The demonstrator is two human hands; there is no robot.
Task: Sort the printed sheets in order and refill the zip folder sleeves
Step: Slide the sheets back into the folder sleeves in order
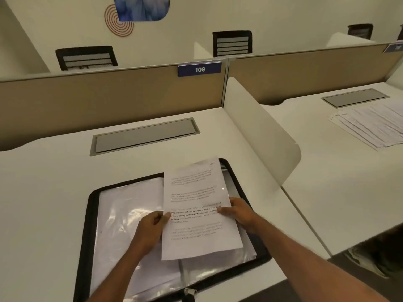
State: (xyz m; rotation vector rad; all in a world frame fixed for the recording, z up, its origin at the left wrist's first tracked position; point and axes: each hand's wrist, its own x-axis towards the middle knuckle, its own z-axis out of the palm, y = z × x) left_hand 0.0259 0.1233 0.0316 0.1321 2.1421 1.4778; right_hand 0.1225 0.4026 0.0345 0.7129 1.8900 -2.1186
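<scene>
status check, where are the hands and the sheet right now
Left hand and right hand each pinch a side edge of one printed sheet. Sheet over the open zip folder, not yet sleeved. Nothing blocking; more sheets on the next desk.

Bare forearms [305, 253], bare hands [150, 229]

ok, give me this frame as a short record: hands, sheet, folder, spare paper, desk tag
left hand: pinches the sheet's left edge
right hand: holds the sheet's right edge, thumb on top
printed sheet: text side up, held over the folder's right half, not yet in a sleeve
zip folder: open flat on desk
sleeves: clear, glossy, exposed
paper stack: on next desk, far right
desk tag: 109
</scene>
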